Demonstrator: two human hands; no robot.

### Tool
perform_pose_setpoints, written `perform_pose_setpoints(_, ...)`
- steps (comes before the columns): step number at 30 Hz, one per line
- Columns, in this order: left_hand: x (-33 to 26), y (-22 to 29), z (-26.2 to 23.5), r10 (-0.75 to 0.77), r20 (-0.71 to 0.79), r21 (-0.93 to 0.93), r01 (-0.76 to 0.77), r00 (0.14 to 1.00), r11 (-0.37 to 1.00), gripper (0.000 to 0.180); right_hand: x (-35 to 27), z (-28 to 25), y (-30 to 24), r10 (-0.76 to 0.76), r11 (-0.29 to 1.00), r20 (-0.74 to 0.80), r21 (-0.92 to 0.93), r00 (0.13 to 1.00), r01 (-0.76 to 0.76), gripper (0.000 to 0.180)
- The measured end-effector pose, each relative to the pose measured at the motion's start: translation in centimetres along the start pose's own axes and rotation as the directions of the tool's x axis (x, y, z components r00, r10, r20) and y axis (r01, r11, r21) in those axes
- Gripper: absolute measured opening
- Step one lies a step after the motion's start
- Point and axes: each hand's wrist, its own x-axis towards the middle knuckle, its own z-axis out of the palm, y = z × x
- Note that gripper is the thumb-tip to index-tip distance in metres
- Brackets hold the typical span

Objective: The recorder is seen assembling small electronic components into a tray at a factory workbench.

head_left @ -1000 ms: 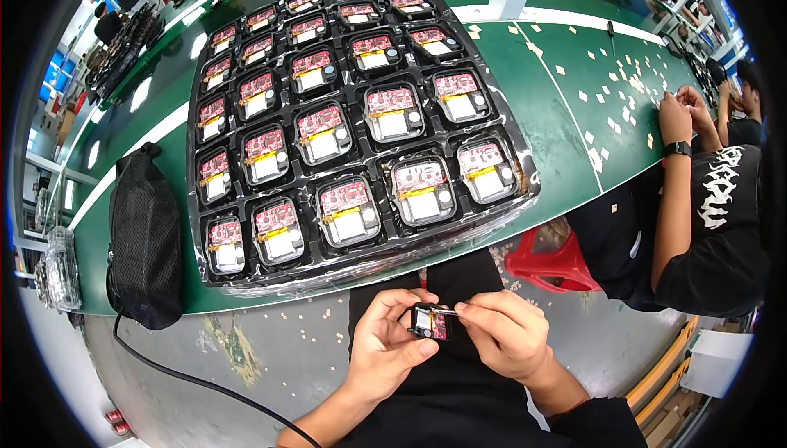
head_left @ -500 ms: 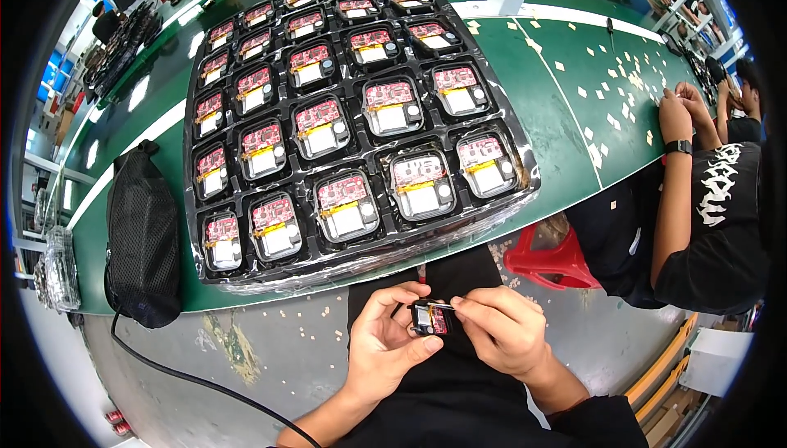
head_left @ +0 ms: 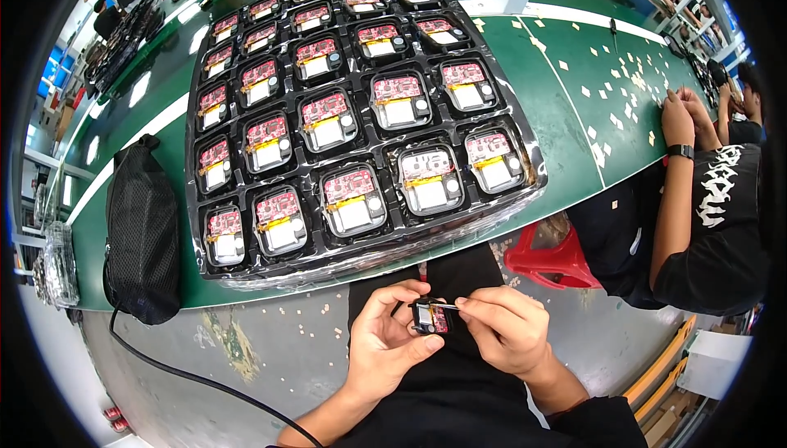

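Note:
Above my lap, my left hand [head_left: 392, 335] grips a small open device case [head_left: 429, 318] between thumb and fingers. Its black shell shows a red circuit board and a silvery block inside. My right hand [head_left: 507, 328] pinches a thin metal tool [head_left: 447, 306], perhaps tweezers. The tool reaches across the top edge of the case; whether its tip touches a part is too small to tell. Beyond my hands, a black plastic tray [head_left: 307, 190] on the green table holds rows of similar open cases, each with a red board, a yellow strip and a white block.
A black mesh bag [head_left: 143, 235] lies left of the tray, with a black cable [head_left: 197, 377] running past my left forearm. Right of it, small pale pieces [head_left: 627, 87] are scattered on the table. A co-worker [head_left: 709, 227] sits at the right near a red stool [head_left: 557, 259].
The tray sits slightly further right in the picture, as the view has shifted a little. My right hand and its tool have moved only very slightly; the left hand keeps its hold.

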Motion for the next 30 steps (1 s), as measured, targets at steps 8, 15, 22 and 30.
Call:
perform_pose_setpoints(8,-0.1,0.1,1.0,0.047,0.004,0.002,-0.047,0.999,0.999,0.054,-0.3,0.1,-0.4,0.030,0.999,-0.008,-0.018,1.000,-0.030,0.029)
perform_pose_setpoints(15,-0.3,-0.2,1.3,0.182,0.003,0.063,-0.182,0.983,0.981,0.053,-0.2,0.1,-0.6,-0.028,0.997,-0.009,-0.073,1.000,0.028,0.030)
perform_pose_setpoints(22,-0.4,-0.6,1.2,0.199,-0.003,0.080,-0.198,0.980,0.977,0.055,0.6,-1.2,-1.2,0.037,0.999,0.083,-0.008,0.996,-0.037,0.031)
perform_pose_setpoints(30,-2.1,7.7,4.0,0.421,0.217,0.317,-0.472,0.880,0.822,0.072,3.1,-5.6,1.4,0.056,0.988,-0.369,0.151,0.928,0.001,0.025)
